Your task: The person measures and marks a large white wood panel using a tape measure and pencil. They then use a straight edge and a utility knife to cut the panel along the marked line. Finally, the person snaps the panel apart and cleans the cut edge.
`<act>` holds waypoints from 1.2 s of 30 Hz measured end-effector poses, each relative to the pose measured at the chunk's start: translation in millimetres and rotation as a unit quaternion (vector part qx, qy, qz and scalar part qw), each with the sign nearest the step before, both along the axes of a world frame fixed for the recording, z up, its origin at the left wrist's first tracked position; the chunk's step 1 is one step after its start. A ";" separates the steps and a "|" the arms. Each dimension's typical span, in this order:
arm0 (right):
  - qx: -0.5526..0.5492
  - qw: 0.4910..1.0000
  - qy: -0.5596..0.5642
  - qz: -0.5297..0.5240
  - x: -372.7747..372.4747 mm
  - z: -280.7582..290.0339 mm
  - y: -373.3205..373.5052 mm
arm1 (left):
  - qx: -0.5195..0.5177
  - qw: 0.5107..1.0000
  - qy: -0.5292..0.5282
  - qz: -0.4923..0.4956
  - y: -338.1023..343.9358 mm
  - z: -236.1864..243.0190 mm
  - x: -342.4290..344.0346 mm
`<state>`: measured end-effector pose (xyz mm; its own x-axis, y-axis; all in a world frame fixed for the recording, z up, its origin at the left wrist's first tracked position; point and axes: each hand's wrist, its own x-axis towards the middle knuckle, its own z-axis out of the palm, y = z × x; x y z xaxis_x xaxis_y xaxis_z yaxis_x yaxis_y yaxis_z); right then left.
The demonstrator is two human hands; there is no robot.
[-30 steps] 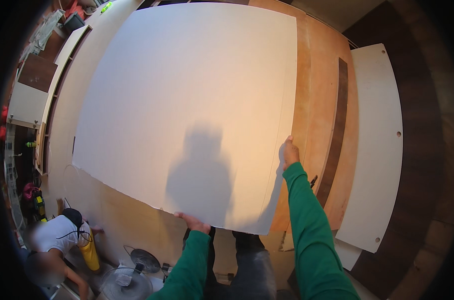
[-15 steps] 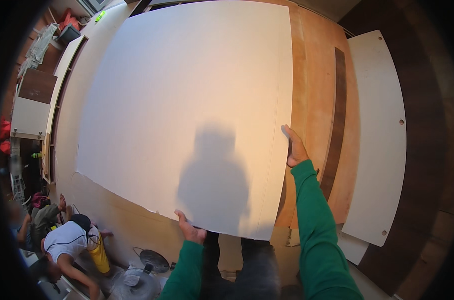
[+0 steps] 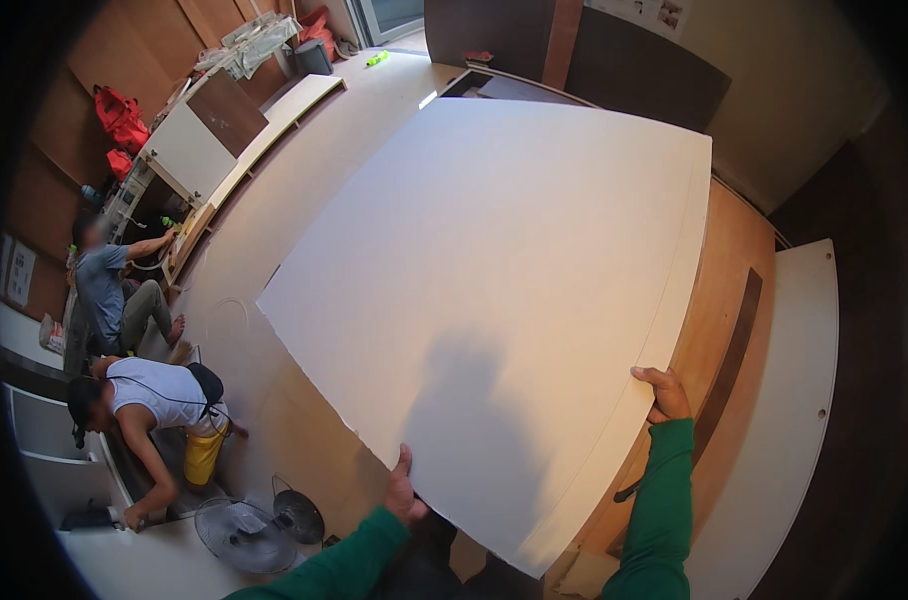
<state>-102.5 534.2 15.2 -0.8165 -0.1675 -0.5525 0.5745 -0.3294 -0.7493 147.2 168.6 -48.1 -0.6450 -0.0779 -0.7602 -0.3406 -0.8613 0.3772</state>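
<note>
A large pale board [image 3: 514, 250] spreads out in front of me, my shadow falling on its near part. My left hand [image 3: 402, 492] grips its near left edge, thumb on the upper face and fingers hidden beneath. On the right edge, my right hand [image 3: 664, 392] holds it the same way, with the thumb on top. Under the board's right side lies a wood-brown panel [image 3: 729, 235] bearing a dark brown strip [image 3: 729, 355].
A white panel with holes [image 3: 789, 400] lies at the right. A fan [image 3: 244, 535] stands near left, by a crouching person in white [image 3: 164, 390]. Another person in grey [image 3: 104, 280] sits by a long low frame [image 3: 274, 130]. A dark panel [image 3: 654, 65] leans at the back.
The board has turned clockwise and shifted right in my view, with both hands still on its edges. My view has swung so that more of the left and back of the room shows.
</note>
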 end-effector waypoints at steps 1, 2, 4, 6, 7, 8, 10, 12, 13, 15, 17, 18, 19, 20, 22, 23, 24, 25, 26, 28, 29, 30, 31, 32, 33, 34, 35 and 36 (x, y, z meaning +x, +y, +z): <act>-0.005 1.000 0.022 0.008 -3.8 9.3 -0.9 | 0.005 1.000 0.002 -0.001 -0.5 6.8 -3.9; 0.002 0.999 0.031 0.011 -5.9 17.1 -1.5 | 0.015 1.000 0.007 -0.004 -0.8 13.1 -5.4; -0.019 0.998 0.061 0.021 -11.1 33.0 -3.6 | 0.026 1.000 0.012 -0.003 -2.9 24.8 -7.4; 0.007 0.999 0.043 0.015 -17.0 48.4 -6.6 | 0.034 0.999 0.020 -0.004 -5.6 33.7 -9.6; 0.001 0.999 0.045 0.024 -21.1 55.9 -7.7 | 0.039 0.999 0.033 -0.002 -6.8 36.7 -10.8; 0.011 0.998 0.047 0.030 -24.8 64.7 -9.7 | 0.047 0.998 0.043 -0.005 -9.0 40.7 -11.8; 0.045 0.998 0.038 0.033 -29.4 80.0 -15.1 | 0.044 0.998 0.055 -0.004 -12.7 46.9 -12.9; 0.011 0.999 0.044 0.020 -30.0 92.1 -26.8 | 0.023 0.998 0.065 0.001 -17.7 53.5 -13.6; -0.012 0.999 0.050 0.013 -31.1 99.1 -33.0 | 0.026 0.997 0.067 0.011 -21.2 56.6 -15.5; 0.050 0.998 0.028 0.009 -33.8 115.6 -42.9 | 0.042 0.996 0.082 0.006 -29.8 64.3 -18.3; 0.067 0.997 0.036 0.013 -41.1 137.1 -52.3 | 0.053 0.994 0.093 0.012 -37.9 73.4 -23.3; 0.059 0.997 0.050 0.014 -45.0 147.0 -58.7 | 0.058 0.993 0.101 0.018 -41.0 79.1 -26.2; 0.051 0.997 0.058 0.013 -47.6 156.2 -65.2 | 0.063 0.991 0.112 0.030 -44.4 84.9 -28.2; 0.051 0.997 0.056 0.013 -52.9 166.3 -70.7 | 0.069 0.989 0.123 0.041 -46.9 90.8 -32.8; 0.045 0.998 0.049 0.008 -65.7 186.1 -84.3 | 0.060 0.986 0.145 0.060 -54.9 104.7 -41.0; 0.048 0.997 0.055 0.012 -69.7 195.0 -90.6 | 0.047 0.985 0.153 0.069 -59.7 112.5 -41.7; 0.050 0.996 0.065 0.018 -78.4 205.2 -99.3 | 0.036 0.981 0.173 0.074 -66.5 120.2 -46.4; 0.039 0.996 0.077 0.028 -86.4 216.1 -108.7 | 0.033 0.980 0.182 0.077 -75.5 129.2 -50.9; 0.031 0.995 0.085 0.034 -90.5 226.3 -116.3 | 0.037 0.977 0.195 0.072 -83.9 137.8 -51.9; 0.015 0.993 0.099 0.061 -102.8 250.0 -131.6 | 0.040 0.971 0.224 0.077 -95.8 151.9 -55.8; 0.007 0.991 0.114 0.076 -110.7 263.3 -142.1 | 0.035 0.965 0.244 0.085 -102.2 158.2 -61.1; -0.003 0.989 0.120 0.085 -114.3 274.6 -153.7 | 0.043 0.955 0.281 0.081 -110.6 165.7 -61.8; 0.009 0.986 0.132 0.098 -120.2 286.3 -164.9 | 0.032 0.959 0.265 0.094 -117.9 172.9 -62.7; 0.019 0.984 0.144 0.105 -124.4 300.2 -175.4 | 0.035 0.956 0.275 0.094 -127.8 180.7 -66.9; -0.035 0.975 0.175 0.132 -125.8 310.1 -185.6 | 0.039 0.952 0.288 0.094 -136.9 188.7 -73.3; 0.013 0.978 0.175 0.113 -131.4 322.7 -199.2 | 0.037 0.941 0.322 0.094 -145.1 196.9 -76.0; 0.040 0.976 0.182 0.111 -138.5 336.3 -213.7 | 0.018 0.950 0.292 0.106 -154.3 206.3 -80.4; 0.052 0.971 0.192 0.130 -145.0 350.0 -225.6 | 0.009 0.949 0.296 0.105 -164.2 216.2 -84.5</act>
